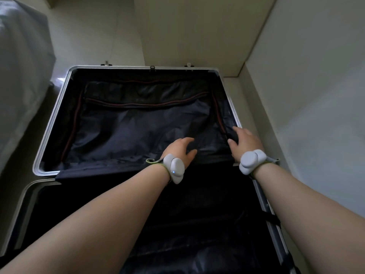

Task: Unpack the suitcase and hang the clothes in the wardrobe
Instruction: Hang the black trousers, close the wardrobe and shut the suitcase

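A silver-framed suitcase (51, 123) lies open on the floor in two halves. A dark navy zipped divider (128, 131) with a red zipper line covers the far half, and no clothes show. My left hand (178, 148) rests on the divider fabric near its front right corner, fingers loosely spread. My right hand (245, 140) is at the divider's right edge by the zipper, thumb and fingers pinching the fabric fold there. The near half (197, 224) is dark and partly hidden under my forearms. The cream panels behind the suitcase look like closed wardrobe doors (187, 26).
A bed with pale grey bedding (19, 76) stands close on the left. A white wall (316, 95) runs along the right, leaving a narrow strip of floor (254, 107) beside the suitcase. Both wrists carry white sensor bands.
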`<move>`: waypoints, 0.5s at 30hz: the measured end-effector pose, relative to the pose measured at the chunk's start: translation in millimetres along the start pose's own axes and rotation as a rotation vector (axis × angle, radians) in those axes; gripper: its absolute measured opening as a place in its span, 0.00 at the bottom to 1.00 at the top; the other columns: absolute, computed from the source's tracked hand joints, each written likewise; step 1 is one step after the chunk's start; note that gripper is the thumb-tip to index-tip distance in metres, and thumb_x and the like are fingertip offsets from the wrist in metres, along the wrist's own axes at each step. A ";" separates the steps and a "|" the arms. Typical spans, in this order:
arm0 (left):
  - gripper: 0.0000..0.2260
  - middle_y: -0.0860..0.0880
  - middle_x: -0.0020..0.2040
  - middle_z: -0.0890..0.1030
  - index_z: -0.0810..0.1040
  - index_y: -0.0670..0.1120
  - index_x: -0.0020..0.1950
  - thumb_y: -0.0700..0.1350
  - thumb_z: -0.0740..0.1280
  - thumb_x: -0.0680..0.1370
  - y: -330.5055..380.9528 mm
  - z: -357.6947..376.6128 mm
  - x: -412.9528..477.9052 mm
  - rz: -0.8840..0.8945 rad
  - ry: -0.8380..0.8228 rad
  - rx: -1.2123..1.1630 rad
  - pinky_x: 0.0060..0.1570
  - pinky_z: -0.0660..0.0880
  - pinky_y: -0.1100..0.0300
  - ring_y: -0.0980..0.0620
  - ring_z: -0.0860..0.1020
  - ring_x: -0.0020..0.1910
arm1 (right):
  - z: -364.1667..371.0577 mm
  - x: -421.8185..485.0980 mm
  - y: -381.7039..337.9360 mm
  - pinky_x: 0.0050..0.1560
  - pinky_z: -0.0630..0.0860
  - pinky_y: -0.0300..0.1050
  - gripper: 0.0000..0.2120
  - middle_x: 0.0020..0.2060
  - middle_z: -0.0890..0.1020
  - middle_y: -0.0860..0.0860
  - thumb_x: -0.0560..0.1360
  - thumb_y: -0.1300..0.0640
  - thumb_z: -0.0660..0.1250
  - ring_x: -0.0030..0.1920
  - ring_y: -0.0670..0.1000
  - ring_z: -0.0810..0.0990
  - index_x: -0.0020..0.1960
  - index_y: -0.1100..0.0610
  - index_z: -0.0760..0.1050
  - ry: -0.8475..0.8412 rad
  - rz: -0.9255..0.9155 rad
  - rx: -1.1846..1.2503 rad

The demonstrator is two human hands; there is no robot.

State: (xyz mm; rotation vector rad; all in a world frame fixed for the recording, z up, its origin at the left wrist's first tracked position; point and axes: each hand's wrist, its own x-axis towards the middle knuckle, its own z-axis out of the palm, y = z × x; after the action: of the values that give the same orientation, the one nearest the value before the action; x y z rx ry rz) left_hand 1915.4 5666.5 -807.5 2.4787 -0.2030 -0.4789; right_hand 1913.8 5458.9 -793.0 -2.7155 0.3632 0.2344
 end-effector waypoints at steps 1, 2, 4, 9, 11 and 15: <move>0.21 0.48 0.65 0.74 0.67 0.50 0.71 0.52 0.63 0.78 -0.2 7.3 5.2 -0.005 -0.010 -0.018 0.60 0.69 0.58 0.48 0.73 0.63 | 4.8 6.7 5.0 0.66 0.64 0.49 0.25 0.70 0.67 0.57 0.78 0.54 0.62 0.69 0.60 0.67 0.73 0.58 0.62 0.013 0.007 -0.002; 0.21 0.48 0.65 0.74 0.67 0.50 0.71 0.52 0.62 0.78 -3.5 13.6 8.5 -0.012 -0.001 -0.037 0.61 0.69 0.57 0.48 0.73 0.63 | 9.0 13.1 8.2 0.67 0.64 0.50 0.26 0.71 0.67 0.57 0.78 0.54 0.62 0.69 0.60 0.66 0.73 0.58 0.62 0.033 0.009 -0.002; 0.20 0.49 0.66 0.74 0.68 0.50 0.70 0.53 0.60 0.79 -11.0 20.7 8.5 -0.038 0.038 -0.048 0.62 0.69 0.56 0.49 0.72 0.65 | 13.5 23.5 9.7 0.67 0.64 0.50 0.27 0.72 0.66 0.57 0.77 0.55 0.63 0.70 0.60 0.65 0.73 0.58 0.61 0.065 0.004 0.011; 0.20 0.52 0.65 0.74 0.69 0.52 0.68 0.56 0.58 0.79 -12.4 31.5 13.4 -0.042 0.093 0.006 0.62 0.70 0.52 0.50 0.71 0.65 | 20.7 59.5 11.2 0.66 0.64 0.50 0.27 0.71 0.65 0.59 0.78 0.56 0.62 0.69 0.61 0.66 0.74 0.59 0.58 0.087 -0.002 0.048; 0.20 0.52 0.65 0.74 0.68 0.52 0.69 0.57 0.58 0.78 -12.7 34.7 15.2 -0.044 0.084 0.035 0.61 0.70 0.52 0.50 0.70 0.65 | 27.8 73.8 11.7 0.67 0.63 0.50 0.28 0.72 0.64 0.60 0.78 0.56 0.61 0.70 0.61 0.65 0.75 0.59 0.56 0.075 0.028 0.073; 0.21 0.53 0.65 0.73 0.67 0.52 0.69 0.58 0.59 0.78 -17.3 36.3 12.0 -0.046 0.065 0.106 0.61 0.70 0.52 0.50 0.70 0.65 | 44.2 89.4 7.8 0.68 0.62 0.52 0.27 0.72 0.63 0.61 0.79 0.56 0.60 0.70 0.63 0.64 0.75 0.60 0.55 0.106 0.079 0.027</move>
State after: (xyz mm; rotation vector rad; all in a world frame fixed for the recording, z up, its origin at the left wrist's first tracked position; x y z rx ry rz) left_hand 1913.2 5658.1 -848.6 2.6030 -0.1491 -0.4164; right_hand 1991.8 5450.1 -855.0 -2.6967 0.5008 0.1061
